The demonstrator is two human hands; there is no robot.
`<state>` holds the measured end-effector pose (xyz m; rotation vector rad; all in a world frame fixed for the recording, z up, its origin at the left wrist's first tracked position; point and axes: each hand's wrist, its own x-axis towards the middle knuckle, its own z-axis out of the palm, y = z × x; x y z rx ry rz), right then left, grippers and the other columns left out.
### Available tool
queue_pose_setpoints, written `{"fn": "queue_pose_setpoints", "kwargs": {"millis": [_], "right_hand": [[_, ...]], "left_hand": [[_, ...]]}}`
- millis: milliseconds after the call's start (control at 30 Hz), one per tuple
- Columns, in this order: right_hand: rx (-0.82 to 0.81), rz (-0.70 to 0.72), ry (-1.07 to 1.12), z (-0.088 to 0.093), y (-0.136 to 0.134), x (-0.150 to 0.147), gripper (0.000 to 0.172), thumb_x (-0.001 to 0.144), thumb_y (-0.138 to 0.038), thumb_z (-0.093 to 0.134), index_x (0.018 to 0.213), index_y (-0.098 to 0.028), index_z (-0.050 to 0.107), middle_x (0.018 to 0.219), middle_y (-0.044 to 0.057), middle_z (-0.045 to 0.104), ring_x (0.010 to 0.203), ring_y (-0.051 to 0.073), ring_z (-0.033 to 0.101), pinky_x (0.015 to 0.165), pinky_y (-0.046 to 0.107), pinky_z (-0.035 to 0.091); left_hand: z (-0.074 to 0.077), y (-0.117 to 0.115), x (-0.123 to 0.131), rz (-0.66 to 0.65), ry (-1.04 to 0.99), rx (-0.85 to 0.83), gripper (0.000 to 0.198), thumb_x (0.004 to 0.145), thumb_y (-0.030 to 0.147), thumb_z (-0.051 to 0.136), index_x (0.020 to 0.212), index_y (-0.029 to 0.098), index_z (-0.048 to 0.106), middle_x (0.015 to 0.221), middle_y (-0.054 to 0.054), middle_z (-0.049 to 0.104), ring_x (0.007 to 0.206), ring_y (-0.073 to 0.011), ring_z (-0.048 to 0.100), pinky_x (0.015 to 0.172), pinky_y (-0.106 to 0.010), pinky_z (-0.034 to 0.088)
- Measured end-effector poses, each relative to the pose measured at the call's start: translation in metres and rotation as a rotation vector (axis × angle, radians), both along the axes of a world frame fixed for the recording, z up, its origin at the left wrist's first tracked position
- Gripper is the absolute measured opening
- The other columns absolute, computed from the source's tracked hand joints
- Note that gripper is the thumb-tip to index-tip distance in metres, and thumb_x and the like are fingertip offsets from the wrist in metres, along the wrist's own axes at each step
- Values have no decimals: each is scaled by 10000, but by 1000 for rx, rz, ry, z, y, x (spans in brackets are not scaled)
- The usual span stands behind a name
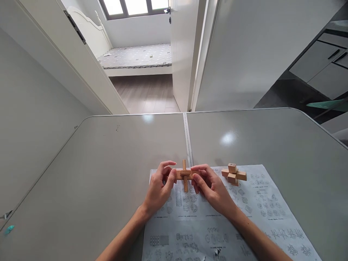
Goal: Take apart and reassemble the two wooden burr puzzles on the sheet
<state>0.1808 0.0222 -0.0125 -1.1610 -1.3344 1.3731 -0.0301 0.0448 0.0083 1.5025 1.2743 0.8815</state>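
A wooden cross-shaped puzzle [185,175] is held above the printed sheet [214,221] between both hands. My left hand [159,188] pinches its left end with thumb and fingers closed on the bar. My right hand [210,186] grips the right end the same way. A thin upright piece crosses the horizontal bar in the middle. A second, assembled wooden burr puzzle [234,174] rests on the sheet just right of my right hand, untouched.
The sheet, printed with puzzle diagrams, lies on a grey table [95,174] with a centre seam [188,137]. Beyond the far edge stand white walls and an open doorway [141,72] to a room with a bed. A small teal object [9,229] sits at the table's left edge.
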Motion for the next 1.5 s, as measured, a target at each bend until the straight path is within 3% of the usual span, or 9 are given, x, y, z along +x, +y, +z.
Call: {"fn": "queue_pose_setpoints", "kwargs": {"millis": [400, 533, 633, 733, 833, 967, 1200, 1400, 1500], "right_hand": [[-20, -11, -38, -1, 0, -2, 323, 1110, -538, 542, 1233, -247, 609, 802, -11, 615, 660, 157, 592, 593, 276, 481], [-31, -7, -31, -2, 0, -2, 316, 1109, -538, 547, 1226, -251, 610, 822, -7, 625, 656, 150, 584, 600, 272, 485], [-34, -5, -31, -2, 0, -2, 316, 1109, -541, 548, 1229, -255, 610, 804, -10, 616, 653, 153, 578, 594, 272, 481], [-35, -1, -32, -3, 0, -1, 319, 1110, -543, 542, 1234, -258, 614, 812, -6, 611, 658, 157, 578, 598, 278, 485], [-42, 2, -28, -5, 0, -1, 322, 1112, -543, 535, 1236, -257, 618, 844, 4, 615, 669, 158, 580, 608, 282, 492], [-28, 14, -27, -3, 0, 0, 298, 1118, -522, 536, 1232, -261, 622, 799, -17, 594, 654, 150, 566, 600, 273, 467], [-25, -13, 3, 4, 1, 1, 303, 1093, -515, 591, 1210, -242, 648, 709, -39, 577, 611, 152, 557, 578, 278, 447], [-26, -18, 18, 5, 2, 2, 336, 1072, -544, 614, 1196, -235, 663, 673, -41, 576, 589, 157, 563, 569, 285, 450], [-25, -15, 27, 5, 2, 3, 327, 1074, -542, 613, 1191, -242, 671, 670, -44, 573, 583, 153, 561, 575, 284, 457]], "left_hand": [[-3, -1, 0, 31, 61, 28, 272, 1086, 432, 503, 1227, 220, 596, 847, 14, 617, 618, -112, 520, 587, -241, 428], [-2, -1, 1, 46, 56, 53, 237, 1088, 410, 512, 1224, 231, 588, 1008, -35, 665, 769, -145, 658, 637, -252, 511], [0, -1, 1, 53, 78, 121, 208, 1091, 361, 525, 1255, 253, 592, 1211, -75, 686, 938, -180, 711, 762, -294, 577], [0, -1, 0, 6, 92, 218, 300, 1103, 300, 502, 1394, 277, 567, 1411, -101, 650, 1118, -211, 708, 962, -371, 586], [-2, -2, -1, -70, 99, 273, 399, 1114, 254, 454, 1507, 292, 516, 1523, -105, 620, 1252, -232, 674, 1066, -411, 553], [-1, -3, -4, -150, 119, 264, 471, 1091, 204, 462, 1546, 318, 502, 1542, -86, 633, 1287, -240, 666, 1101, -430, 549], [1, -5, -5, -303, 131, 344, 981, 761, 214, 873, 1608, 346, 396, 1608, -107, 552, 1453, -340, 556, 1214, -503, 489], [-4, -5, -5, -297, 172, 327, 1023, 764, 366, 965, 1607, 382, 385, 1593, -117, 555, 1428, -342, 587, 1173, -503, 536], [-6, -6, -3, -266, 186, 318, 1000, 770, 333, 961, 1588, 398, 390, 1557, -98, 586, 1341, -317, 653, 1138, -488, 567]]}}
